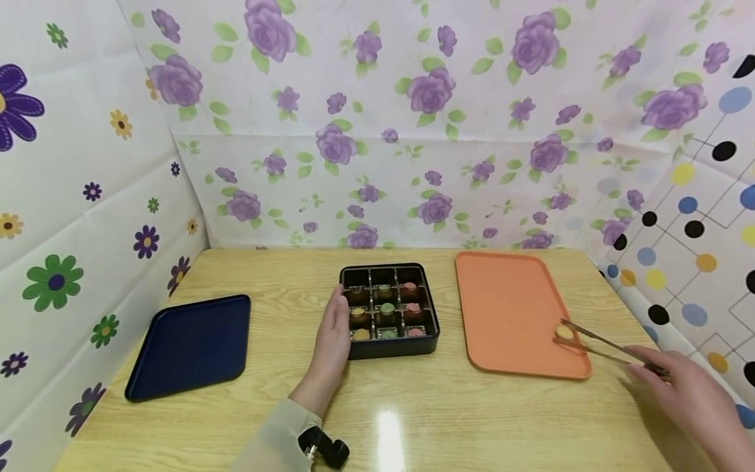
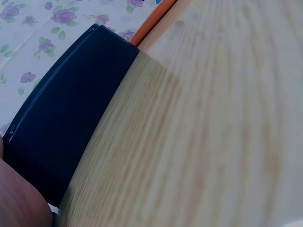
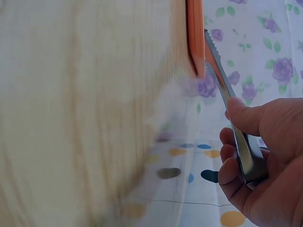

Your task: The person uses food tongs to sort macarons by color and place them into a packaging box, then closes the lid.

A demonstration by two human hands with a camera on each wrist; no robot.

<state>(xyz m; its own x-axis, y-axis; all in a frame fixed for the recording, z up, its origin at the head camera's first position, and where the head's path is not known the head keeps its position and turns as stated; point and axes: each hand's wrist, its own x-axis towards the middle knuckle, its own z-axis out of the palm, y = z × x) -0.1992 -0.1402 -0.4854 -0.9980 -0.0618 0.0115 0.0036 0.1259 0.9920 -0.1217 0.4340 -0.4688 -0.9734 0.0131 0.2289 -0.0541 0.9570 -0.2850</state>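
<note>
One yellow sweet [image 1: 563, 332] tonged [image 1: 596, 344] by right hand [image 1: 684, 387] onto orange tray [image 1: 507, 308] at right; several left in box [image 1: 386, 308], steadied by flat left hand [image 1: 333, 334].

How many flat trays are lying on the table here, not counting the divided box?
2. A dark blue tray lies at the table's left; an orange tray lies to the right of the divided box, with tongs holding a small yellow piece over its near corner.
</note>
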